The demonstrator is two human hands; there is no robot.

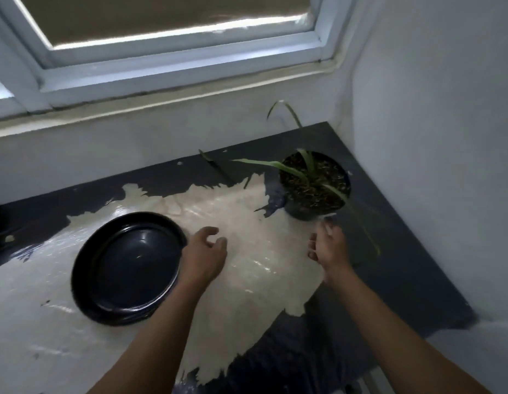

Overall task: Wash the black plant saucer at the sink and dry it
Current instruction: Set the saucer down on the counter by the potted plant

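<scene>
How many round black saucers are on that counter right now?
1. The round black saucer lies on the peeled counter, beside the left hand; the dark left edge could hide more.

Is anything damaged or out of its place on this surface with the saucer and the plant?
The dark counter has a large pale, glossy patch with ragged edges, as if its dark coating has peeled away. The black saucer lies empty on that patch, while the plant pot stands apart from it, straight on the counter.
</scene>
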